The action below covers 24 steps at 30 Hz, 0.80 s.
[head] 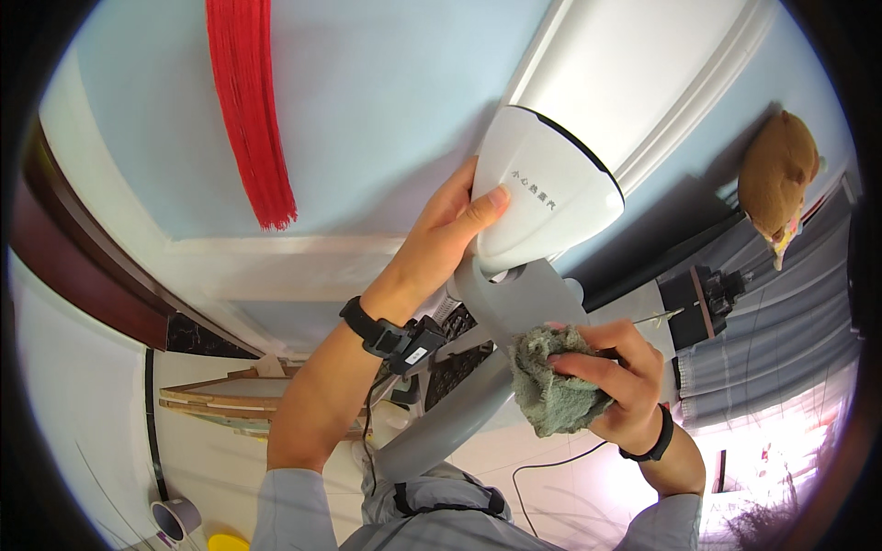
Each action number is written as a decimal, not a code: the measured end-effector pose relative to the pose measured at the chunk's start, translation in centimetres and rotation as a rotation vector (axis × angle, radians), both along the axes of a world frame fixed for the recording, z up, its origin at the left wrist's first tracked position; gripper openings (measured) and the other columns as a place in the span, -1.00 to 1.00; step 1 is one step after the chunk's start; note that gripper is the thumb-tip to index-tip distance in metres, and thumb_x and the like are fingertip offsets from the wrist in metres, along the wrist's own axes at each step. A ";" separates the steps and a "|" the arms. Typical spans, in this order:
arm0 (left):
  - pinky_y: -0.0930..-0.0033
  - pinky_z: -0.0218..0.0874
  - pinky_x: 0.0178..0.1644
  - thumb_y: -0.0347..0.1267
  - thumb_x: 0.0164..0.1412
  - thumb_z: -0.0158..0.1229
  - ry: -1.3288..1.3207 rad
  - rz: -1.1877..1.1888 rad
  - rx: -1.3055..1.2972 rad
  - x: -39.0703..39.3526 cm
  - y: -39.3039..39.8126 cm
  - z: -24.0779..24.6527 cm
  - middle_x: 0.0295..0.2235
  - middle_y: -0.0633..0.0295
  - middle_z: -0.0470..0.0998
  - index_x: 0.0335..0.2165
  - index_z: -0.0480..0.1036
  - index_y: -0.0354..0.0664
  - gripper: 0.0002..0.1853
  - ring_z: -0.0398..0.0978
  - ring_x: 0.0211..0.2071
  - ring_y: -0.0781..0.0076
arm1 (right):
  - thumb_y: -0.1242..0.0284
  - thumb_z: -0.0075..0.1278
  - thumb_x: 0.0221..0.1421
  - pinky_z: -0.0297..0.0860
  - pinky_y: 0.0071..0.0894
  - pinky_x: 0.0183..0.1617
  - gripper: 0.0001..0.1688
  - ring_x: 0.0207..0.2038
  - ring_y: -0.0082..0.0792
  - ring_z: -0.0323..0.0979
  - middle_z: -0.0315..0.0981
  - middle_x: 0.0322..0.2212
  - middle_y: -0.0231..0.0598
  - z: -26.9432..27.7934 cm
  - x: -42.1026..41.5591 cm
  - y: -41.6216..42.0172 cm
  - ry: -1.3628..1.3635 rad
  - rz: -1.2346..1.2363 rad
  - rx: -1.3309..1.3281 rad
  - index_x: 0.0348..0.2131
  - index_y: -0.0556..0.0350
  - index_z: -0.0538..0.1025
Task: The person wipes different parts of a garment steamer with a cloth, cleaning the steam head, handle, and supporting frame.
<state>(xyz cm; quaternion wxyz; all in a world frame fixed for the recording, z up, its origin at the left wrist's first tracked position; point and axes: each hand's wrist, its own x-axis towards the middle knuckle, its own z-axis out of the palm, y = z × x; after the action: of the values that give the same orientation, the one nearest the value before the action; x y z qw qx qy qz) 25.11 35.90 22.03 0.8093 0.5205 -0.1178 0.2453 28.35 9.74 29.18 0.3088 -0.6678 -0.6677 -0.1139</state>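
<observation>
My left hand [451, 227] grips the side of a white, cup-shaped plastic appliance head [551, 186], its thumb on the smooth front. The head has a black rim and bears dark writing. Below it sits a grey plastic support [524, 303], which leads down to a curved grey stem [448, 417]. A crumpled grey-green terry cloth [555, 386] is bunched in the fingers of my right hand [623, 379]. The cloth lies over part of the grey support in view; whether they touch, I cannot tell.
A red fringed hanging [248, 117] is on the pale blue wall. Wooden-edged boards [227, 399] lean at the left, above a grey bin [178, 518]. At the right are a brown plush toy [778, 172] and grey curtains [751, 358]. A black cable [527, 468] trails over the floor.
</observation>
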 end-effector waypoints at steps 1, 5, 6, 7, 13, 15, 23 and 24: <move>0.29 0.28 0.28 -0.10 0.53 0.08 -0.008 0.002 0.003 0.1 0.0 0.2 0.21 0.11 0.46 0.39 0.16 -0.29 -0.31 0.43 0.21 0.40 | 0.41 0.54 -0.30 0.57 -0.40 -0.28 -0.46 -0.31 -0.26 0.67 0.51 -0.26 -0.20 -0.1 0.0 0.0 -0.008 -0.004 0.005 -0.21 0.10 0.74; 0.30 0.23 0.29 -0.08 0.51 0.11 -0.019 0.003 0.011 0.0 0.0 1.2 0.16 0.12 0.49 0.33 0.26 -0.29 -0.35 0.41 0.20 0.40 | 0.42 0.54 -0.31 0.55 -0.41 -0.31 -0.46 -0.37 -0.31 0.63 0.51 -0.27 -0.22 -0.4 0.0 0.0 -0.015 -0.009 0.033 -0.21 0.09 0.74; 0.30 0.23 0.28 -0.08 0.51 0.11 -0.020 0.002 0.017 0.0 0.1 1.4 0.16 0.12 0.49 0.32 0.26 -0.29 -0.35 0.42 0.19 0.40 | 0.42 0.54 -0.31 0.55 -0.42 -0.33 -0.47 -0.38 -0.31 0.62 0.51 -0.27 -0.23 -0.5 0.1 0.0 -0.014 -0.008 0.044 -0.21 0.08 0.74; 0.30 0.24 0.28 -0.08 0.50 0.12 -0.027 0.019 0.013 0.1 0.2 1.4 0.15 0.12 0.50 0.32 0.27 -0.29 -0.36 0.42 0.18 0.40 | 0.42 0.54 -0.31 0.54 -0.42 -0.33 -0.47 -0.38 -0.31 0.62 0.51 -0.28 -0.23 -0.4 0.1 0.0 -0.020 -0.008 0.046 -0.21 0.08 0.74; 0.28 0.32 0.23 -0.10 0.48 0.16 -0.063 0.115 0.000 0.2 1.0 1.5 0.13 0.11 0.51 0.27 0.31 -0.27 -0.40 0.48 0.14 0.37 | 0.42 0.54 -0.30 0.54 -0.42 -0.35 -0.49 -0.35 -0.29 0.65 0.52 -0.27 -0.23 -0.3 0.2 -0.2 -0.020 -0.002 0.042 -0.22 0.08 0.74; 0.21 0.41 0.19 -0.11 0.48 0.16 -0.073 0.111 -0.008 -0.2 1.4 1.7 0.12 0.09 0.51 0.27 0.29 -0.27 -0.40 0.52 0.12 0.32 | 0.42 0.54 -0.29 0.55 -0.42 -0.33 -0.49 -0.33 -0.27 0.67 0.52 -0.26 -0.22 -0.5 0.4 -0.3 -0.016 0.001 0.047 -0.22 0.09 0.74; 0.04 0.60 0.05 -0.12 0.50 0.12 -0.049 0.122 -0.105 -5.3 2.3 3.6 0.10 0.03 0.51 0.27 0.21 -0.27 -0.39 0.59 0.09 0.20 | 0.46 0.54 -0.31 0.58 -0.39 -0.21 -0.47 -0.28 -0.20 0.70 0.51 -0.22 -0.19 -0.4 0.2 -0.5 -0.013 -0.013 0.052 -0.22 0.14 0.73; 0.07 0.59 0.06 -0.12 0.50 0.12 -0.043 0.132 -0.118 -6.0 2.4 3.7 0.10 0.03 0.52 0.27 0.21 -0.27 -0.40 0.59 0.09 0.21 | 0.47 0.53 -0.32 0.58 -0.38 -0.20 -0.47 -0.27 -0.19 0.70 0.50 -0.22 -0.18 -0.2 0.1 -0.5 -0.025 -0.018 0.047 -0.22 0.15 0.73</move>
<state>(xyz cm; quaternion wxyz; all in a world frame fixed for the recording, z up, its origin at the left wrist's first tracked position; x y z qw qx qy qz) 19.09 38.26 25.77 0.8179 0.4733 -0.0857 0.3158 28.48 9.28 28.95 0.3152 -0.6648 -0.6625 -0.1406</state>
